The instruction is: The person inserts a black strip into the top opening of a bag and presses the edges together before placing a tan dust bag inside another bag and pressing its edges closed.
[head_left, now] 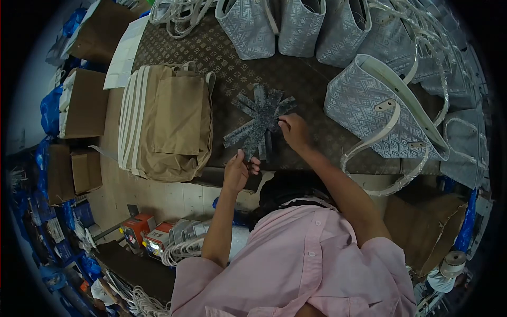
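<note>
A loose, star-shaped pile of dark grey speckled strips (264,117) lies on the brown patterned table, its ends pointing out in many directions. My right hand (296,132) is at the pile's right side, thumb and forefinger pinched together at the edge of a strip. Below the pile is my left hand (238,172), palm turned partly up and fingers loosely bent and apart. Its fingertips are right by the lower strip ends. To the left sits a stack of folded tan fabric pieces (179,119) with white stripes.
Silver-grey patterned bags (301,29) stand along the table's far side. A larger one (364,105) leans at the right, its plastic-wrapped handles (388,124) hanging past the near edge. White cords (179,16) lie at the far left. Cardboard boxes (84,103) stand beyond the left edge.
</note>
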A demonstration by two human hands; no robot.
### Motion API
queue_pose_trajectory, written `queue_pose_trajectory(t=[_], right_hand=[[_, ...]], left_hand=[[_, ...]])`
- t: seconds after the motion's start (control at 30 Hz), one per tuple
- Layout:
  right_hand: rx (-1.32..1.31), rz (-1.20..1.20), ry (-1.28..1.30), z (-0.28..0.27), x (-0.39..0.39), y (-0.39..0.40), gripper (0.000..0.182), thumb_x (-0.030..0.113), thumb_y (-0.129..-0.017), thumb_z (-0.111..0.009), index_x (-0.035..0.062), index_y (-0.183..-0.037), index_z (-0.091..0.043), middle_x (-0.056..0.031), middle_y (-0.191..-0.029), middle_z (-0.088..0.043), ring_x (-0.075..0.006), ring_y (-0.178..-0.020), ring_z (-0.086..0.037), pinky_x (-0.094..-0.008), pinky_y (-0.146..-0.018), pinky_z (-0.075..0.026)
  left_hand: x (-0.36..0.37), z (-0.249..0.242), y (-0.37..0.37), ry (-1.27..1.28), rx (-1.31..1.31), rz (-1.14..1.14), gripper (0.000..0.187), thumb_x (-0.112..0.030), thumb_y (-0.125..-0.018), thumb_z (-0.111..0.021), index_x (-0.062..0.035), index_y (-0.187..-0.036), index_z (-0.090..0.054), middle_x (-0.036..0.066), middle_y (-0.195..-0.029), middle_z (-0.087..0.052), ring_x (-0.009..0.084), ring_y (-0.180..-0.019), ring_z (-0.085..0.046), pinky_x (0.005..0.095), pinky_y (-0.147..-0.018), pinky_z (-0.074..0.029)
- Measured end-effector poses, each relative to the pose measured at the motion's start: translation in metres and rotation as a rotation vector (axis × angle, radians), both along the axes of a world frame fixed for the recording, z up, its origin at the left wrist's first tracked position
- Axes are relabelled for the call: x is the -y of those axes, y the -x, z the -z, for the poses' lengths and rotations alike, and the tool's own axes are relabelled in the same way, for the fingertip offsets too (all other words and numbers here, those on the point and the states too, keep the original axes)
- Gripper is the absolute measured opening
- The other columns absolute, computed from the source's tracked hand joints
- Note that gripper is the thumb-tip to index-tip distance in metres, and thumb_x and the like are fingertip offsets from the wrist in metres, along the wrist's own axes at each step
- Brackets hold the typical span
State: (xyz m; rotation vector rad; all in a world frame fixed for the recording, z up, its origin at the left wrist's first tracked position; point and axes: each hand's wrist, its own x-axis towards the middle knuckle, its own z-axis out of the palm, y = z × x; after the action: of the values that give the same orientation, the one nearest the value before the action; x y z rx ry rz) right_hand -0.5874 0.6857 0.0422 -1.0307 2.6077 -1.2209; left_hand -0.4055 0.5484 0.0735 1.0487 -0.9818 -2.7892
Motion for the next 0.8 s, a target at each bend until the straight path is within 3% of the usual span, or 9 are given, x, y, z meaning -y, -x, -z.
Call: queue_pose_trajectory(t=[0.13,0.2,0.23,0.3,0.4,0.47,0.53,0.63,0.8], right_hand=[[0.084,0.0,0.114,-0.016,0.006,-0.012,0.018,0.01,-0.082,-0.061,0.0007,-0.097,-0.061,-0.0137,-0.089,-0.058,-0.0277,-0.078,-0.059,-0.0353,-0.069,-0.047],[0.244,0.067,0.062,-0.009,0.01,-0.001,0.027,0.009,-0.081,-0.061,0.0016,-0.106,-0.059,-0.0167,-0.098,-0.057,-0.0316,-0.085,-0.058,-0.0381,-0.075,-0.047],[0.24,0.073,0.064,-0.006,0.013,0.009,0.027,0.009,-0.081,-0.061,0.0016,-0.106,-0.059,-0.0167,-0.098,-0.057,-0.0316,-0.085,-0.058,-0.0381,-0.075,-0.047],[0.017,0.12,-0.073,-0.008,0.018,0.025,0.037,0.009,-0.08,-0.062,0.0012,-0.116,-0.054,-0.0195,-0.109,-0.055,-0.0348,-0.096,-0.055,-0.0414,-0.081,-0.045],[0.067,0.119,-0.152,-0.005,0.034,0.052,0.046,0.012,-0.079,-0.063,0.0024,-0.122,-0.051,-0.0217,-0.116,-0.053,-0.0363,-0.105,-0.052,-0.042,-0.084,-0.045],[0.061,0.05,-0.209,0.003,0.044,0.069,0.049,0.015,-0.078,-0.065,0.0035,-0.123,-0.05,-0.0217,-0.117,-0.053,-0.0364,-0.105,-0.052,-0.0418,-0.085,-0.044],[0.062,-0.025,-0.274,0.008,0.054,0.082,0.051,0.017,-0.076,-0.066,0.0047,-0.124,-0.05,-0.0218,-0.117,-0.053,-0.0365,-0.106,-0.052,-0.0417,-0.085,-0.044],[0.066,-0.131,-0.487,0.003,0.069,0.106,0.044,0.02,-0.075,-0.068,0.0062,-0.115,-0.058,-0.0202,-0.102,-0.061,-0.0336,-0.096,-0.059,-0.0394,-0.08,-0.047],[0.367,-0.409,-0.452,-0.019,0.071,0.124,0.017,0.017,-0.072,-0.068,0.0031,-0.082,-0.066,-0.0124,-0.073,-0.065,-0.0262,-0.069,-0.064,-0.0354,-0.063,-0.049]], left_hand=[[-0.009,-0.013,0.007,0.117,0.135,0.128,0.035,-0.037,-0.093,-0.05,-0.002,-0.087,-0.049,0.012,-0.074,-0.061,0.0189,-0.063,-0.059,0.0309,-0.057,-0.047],[-0.01,-0.028,0.009,0.871,0.477,0.787,0.043,-0.042,-0.087,-0.058,0.0009,-0.089,-0.052,0.014,-0.069,-0.061,0.0249,-0.062,-0.06,0.0359,-0.057,-0.048],[-0.007,-0.031,0.008,0.875,0.472,0.79,0.043,-0.042,-0.087,-0.058,0.0009,-0.089,-0.052,0.014,-0.069,-0.061,0.0249,-0.062,-0.06,0.0359,-0.057,-0.048],[0.001,-0.042,0.004,1.507,0.408,1.057,0.047,-0.042,-0.08,-0.064,0.0022,-0.093,-0.053,0.015,-0.063,-0.06,0.0344,-0.061,-0.06,0.0418,-0.057,-0.047],[0.017,-0.06,0.041,1.466,0.35,0.875,0.037,-0.033,-0.083,-0.062,-0.0014,-0.1,-0.055,0.017,-0.08,-0.062,0.0401,-0.073,-0.059,0.0443,-0.063,-0.047],[0.026,-0.034,0.076,1.715,0.214,0.476,0.031,-0.025,-0.088,-0.055,-0.0032,-0.111,-0.053,0.018,-0.105,-0.059,0.0381,-0.094,-0.057,0.0412,-0.073,-0.048],[0.037,0.007,0.108,1.76,-0.002,0.36,0.033,-0.017,-0.09,-0.05,-0.0062,-0.122,-0.049,0.016,-0.128,-0.047,0.034,-0.116,-0.047,0.0416,-0.09,-0.044],[0.047,0.043,0.131,2.078,-0.212,0.513,0.038,-0.015,-0.091,-0.047,-0.0074,-0.127,-0.046,0.012,-0.134,-0.043,0.0298,-0.125,-0.04,0.0447,-0.1,-0.036],[0.052,0.068,0.128,2.064,-0.227,0.562,0.038,-0.015,-0.091,-0.044,-0.0075,-0.128,-0.045,0.009,-0.138,-0.041,0.0266,-0.129,-0.036,0.0469,-0.103,-0.031]])
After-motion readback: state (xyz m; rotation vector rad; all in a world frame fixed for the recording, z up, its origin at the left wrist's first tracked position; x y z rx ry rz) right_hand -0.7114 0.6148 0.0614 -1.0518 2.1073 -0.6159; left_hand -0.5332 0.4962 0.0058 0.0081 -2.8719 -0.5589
